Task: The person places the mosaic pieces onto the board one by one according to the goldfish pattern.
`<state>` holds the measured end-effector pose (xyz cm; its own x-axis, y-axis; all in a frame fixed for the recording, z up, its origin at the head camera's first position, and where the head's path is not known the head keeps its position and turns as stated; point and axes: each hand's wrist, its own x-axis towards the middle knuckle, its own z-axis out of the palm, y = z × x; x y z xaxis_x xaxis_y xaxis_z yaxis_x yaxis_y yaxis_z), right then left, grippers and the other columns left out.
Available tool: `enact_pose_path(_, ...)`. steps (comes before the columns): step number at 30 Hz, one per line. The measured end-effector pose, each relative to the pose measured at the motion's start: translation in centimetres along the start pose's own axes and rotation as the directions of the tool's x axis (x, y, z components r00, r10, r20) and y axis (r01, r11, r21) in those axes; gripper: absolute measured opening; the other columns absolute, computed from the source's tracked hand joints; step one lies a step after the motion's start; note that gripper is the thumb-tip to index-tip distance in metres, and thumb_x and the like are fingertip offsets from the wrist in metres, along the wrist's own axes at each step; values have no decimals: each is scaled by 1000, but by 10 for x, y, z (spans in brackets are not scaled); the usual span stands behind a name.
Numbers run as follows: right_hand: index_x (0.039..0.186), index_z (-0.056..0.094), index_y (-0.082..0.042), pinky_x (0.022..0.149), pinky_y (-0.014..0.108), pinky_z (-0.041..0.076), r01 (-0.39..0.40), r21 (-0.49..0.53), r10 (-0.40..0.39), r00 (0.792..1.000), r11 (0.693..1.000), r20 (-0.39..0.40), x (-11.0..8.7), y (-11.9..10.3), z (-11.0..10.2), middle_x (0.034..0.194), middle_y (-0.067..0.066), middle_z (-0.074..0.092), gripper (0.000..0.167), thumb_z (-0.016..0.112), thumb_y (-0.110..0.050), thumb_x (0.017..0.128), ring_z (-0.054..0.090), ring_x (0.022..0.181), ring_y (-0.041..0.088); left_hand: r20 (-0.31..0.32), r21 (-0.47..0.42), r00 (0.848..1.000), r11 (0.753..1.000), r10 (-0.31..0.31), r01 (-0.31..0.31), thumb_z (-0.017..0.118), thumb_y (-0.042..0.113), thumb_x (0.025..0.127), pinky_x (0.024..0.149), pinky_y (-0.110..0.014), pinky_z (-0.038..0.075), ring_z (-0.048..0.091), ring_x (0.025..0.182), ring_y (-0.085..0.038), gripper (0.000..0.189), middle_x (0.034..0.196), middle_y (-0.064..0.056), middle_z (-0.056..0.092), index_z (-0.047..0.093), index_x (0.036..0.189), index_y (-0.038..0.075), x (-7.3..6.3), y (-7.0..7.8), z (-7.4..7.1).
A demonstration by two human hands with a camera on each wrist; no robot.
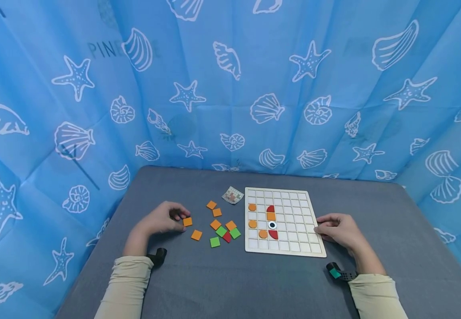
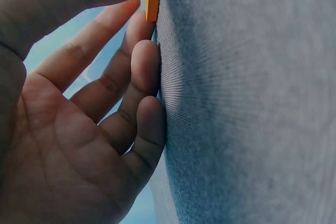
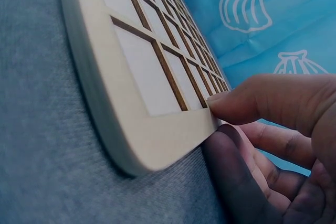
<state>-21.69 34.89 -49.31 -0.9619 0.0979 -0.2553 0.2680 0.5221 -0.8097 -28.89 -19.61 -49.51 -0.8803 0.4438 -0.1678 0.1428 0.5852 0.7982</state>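
At the left of the table, my left hand (image 1: pixel 163 220) has its thumb and fingertips at the edges of an orange square tile (image 1: pixel 188 221). The left wrist view shows that tile (image 2: pixel 152 1) partly hidden behind the thumb, close against the cloth. My right hand (image 1: pixel 341 230) holds the right edge of a white grid board (image 1: pixel 286 253); in the right wrist view the thumb is on top of the rim (image 3: pixel 157 148) and a finger beneath it. On the board sit three orange round pieces (image 1: pixel 252 224), two red curved pieces (image 1: pixel 273 234), an orange square (image 1: pixel 271 216) and an eye piece (image 1: pixel 272 225).
Between left hand and board lie several loose tiles: orange squares (image 1: pixel 196 235), green squares (image 1: pixel 215 242) and a red piece (image 1: pixel 227 237). A small patterned card (image 1: pixel 232 195) lies behind them. Grey cloth (image 1: pixel 230 283) covers the table; a blue shell-print curtain (image 1: pixel 214 115) hangs behind.
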Motion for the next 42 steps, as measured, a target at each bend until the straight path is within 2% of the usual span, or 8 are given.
enact_pose_path(16, 131, 65, 14, 70, 28, 63, 3, -8, -3, 1000, 1000, -7, 1, 1, 1, 94, 8, 76, 45, 79, -9, 94, 71, 80, 11, -21, 42, 998, 997, -63, 64, 84, 5, 84, 82, -34, 51, 59, 93, -20, 31, 106, -7, 72, 79, 114, 3, 0, 5, 5)
enact_pose_path(25, 131, 64, 14, 70, 28, 63, 10, -5, -10, 1000, 1000, -4, 1, 1, 1, 93, 6, 76, 45, 78, -9, 94, 71, 80, 11, -36, 66, 998, 996, -54, 57, 83, 6, 86, 82, -34, 51, 59, 91, -19, 29, 104, -7, 70, 78, 115, 4, 0, 8, 7)
enact_pose_path(29, 131, 64, 14, 71, 28, 63, 8, -5, -8, 1000, 1000, -2, 0, 1, 1, 92, 6, 76, 46, 78, -9, 94, 71, 80, 11, -42, 67, 999, 997, -20, 23, 82, 7, 88, 80, -31, 51, 59, 91, -19, 29, 105, -7, 71, 77, 116, 6, 1, 13, 8)
enact_pose_path(32, 131, 64, 14, 71, 28, 63, 7, -2, -7, 1000, 1000, -2, 0, 0, 1, 93, 6, 76, 46, 78, -9, 94, 71, 80, 11, -38, 74, 999, 997, 36, -33, 81, 8, 89, 79, -30, 52, 60, 91, -19, 28, 106, -8, 71, 77, 117, 7, 4, 20, 10)
enact_pose_path(36, 131, 64, 14, 71, 28, 63, 7, 3, -7, 1000, 1000, -5, 0, 1, 1, 93, 7, 76, 46, 78, -9, 94, 72, 80, 11, -31, 73, 995, 993, 97, -95, 81, 10, 89, 81, -33, 52, 60, 91, -19, 28, 109, -9, 71, 77, 117, 6, 11, 35, 18)
enact_pose_path(42, 131, 64, 14, 71, 28, 63, 7, 2, -7, 1000, 1000, -2, -1, 0, 0, 91, 5, 76, 46, 78, -8, 94, 72, 79, 10, -29, 64, 990, 988, 141, -139, 82, 10, 90, 83, -35, 52, 58, 93, -19, 30, 112, -13, 69, 77, 119, 6, 28, 64, 34)
